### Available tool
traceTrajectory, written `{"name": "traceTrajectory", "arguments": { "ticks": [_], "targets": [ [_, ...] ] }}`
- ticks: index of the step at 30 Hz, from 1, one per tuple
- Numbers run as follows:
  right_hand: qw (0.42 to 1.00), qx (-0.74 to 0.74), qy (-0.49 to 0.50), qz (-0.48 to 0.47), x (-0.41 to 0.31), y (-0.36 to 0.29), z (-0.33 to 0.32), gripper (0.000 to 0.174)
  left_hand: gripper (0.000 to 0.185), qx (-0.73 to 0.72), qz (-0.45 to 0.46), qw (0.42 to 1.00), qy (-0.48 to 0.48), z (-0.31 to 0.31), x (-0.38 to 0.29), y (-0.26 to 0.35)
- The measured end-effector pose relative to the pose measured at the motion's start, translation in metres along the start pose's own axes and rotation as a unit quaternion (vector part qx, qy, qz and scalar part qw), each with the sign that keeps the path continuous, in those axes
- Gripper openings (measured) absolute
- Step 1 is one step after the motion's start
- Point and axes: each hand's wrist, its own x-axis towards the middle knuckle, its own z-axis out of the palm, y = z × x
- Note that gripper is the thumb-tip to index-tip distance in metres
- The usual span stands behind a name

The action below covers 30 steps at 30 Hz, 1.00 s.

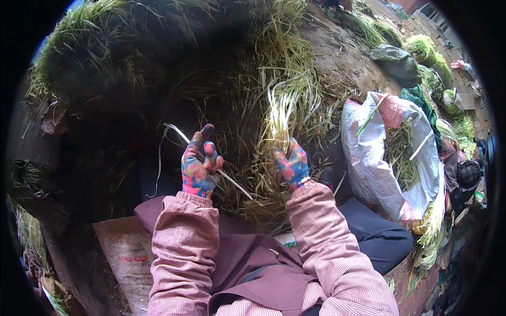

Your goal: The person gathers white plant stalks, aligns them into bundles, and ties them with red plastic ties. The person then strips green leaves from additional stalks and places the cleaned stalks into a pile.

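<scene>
My left hand (201,166), in a multicoloured knitted glove, has a long pale stalk (234,182) lying across its palm side, between thumb and fingers. The stalk's thin, bent upper end hangs to the left. My right hand (291,164), gloved alike, grips the lower end of a bunch of pale green-white stalks (280,114). The bunch fans away from me onto a pile of long green plants (282,43). Loose stalks and leafy litter (257,168) lie on the ground between and beyond the hands.
To the right stands a white woven sack (361,158) with plant scraps inside. A large green heap (79,47) lies at the upper left. A flattened printed sack or board (122,256) is beside my left sleeve. At the far right, another person (466,173) sits among more bundles.
</scene>
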Motion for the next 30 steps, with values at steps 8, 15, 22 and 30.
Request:
{"name": "traceTrajectory", "arguments": {
  "ticks": [8, 15, 22, 30],
  "targets": [
    [0.987, -0.125, 0.087, 0.047, 0.018, -0.015, -0.004, 0.024, 0.029, 0.03, 0.082, 0.996, 0.032, 0.002, -0.011, 0.022],
    [0.994, 0.043, 0.091, 0.036, -0.025, -0.054, 0.006, 0.017, 0.032, 0.111, -0.022, 0.994, -0.002, 0.001, -0.009, -0.001],
    [0.996, 0.028, -0.003, -0.08, -0.061, -0.067, 0.021, 0.024, 0.035, 0.343, -0.125, 0.928, 0.079, -0.008, -0.007, -0.038],
    [0.729, 0.543, -0.124, 0.398, -0.03, -0.035, 0.046, 0.043, 0.02, 0.343, -0.107, 0.933, 0.019, -0.017, -0.001, -0.057]
  ]
}}
